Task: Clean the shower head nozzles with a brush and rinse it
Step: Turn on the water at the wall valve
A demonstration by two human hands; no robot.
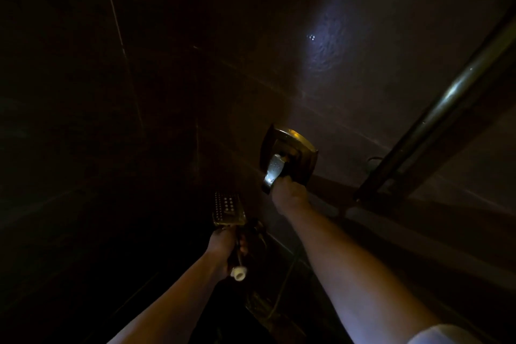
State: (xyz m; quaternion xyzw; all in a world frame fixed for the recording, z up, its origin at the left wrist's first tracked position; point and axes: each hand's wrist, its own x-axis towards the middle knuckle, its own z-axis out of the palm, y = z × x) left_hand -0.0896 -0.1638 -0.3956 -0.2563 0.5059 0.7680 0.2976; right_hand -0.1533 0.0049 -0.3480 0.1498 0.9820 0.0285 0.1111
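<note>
The scene is very dark. My left hand [226,246] grips the handle of a rectangular metal shower head [227,208], whose nozzle face with rows of pale dots points up toward me. A white end piece [239,273] sticks out below my fist. My right hand [287,193] is closed on the shiny lever [272,172] of a brass-coloured wall mixer valve [296,148]. No brush can be made out.
Dark tiled walls surround the stall, with a light patch and water drops [325,36] on the right wall. A metal rail or door frame [435,123] runs diagonally at the right. A hose [282,296] hangs below the valve.
</note>
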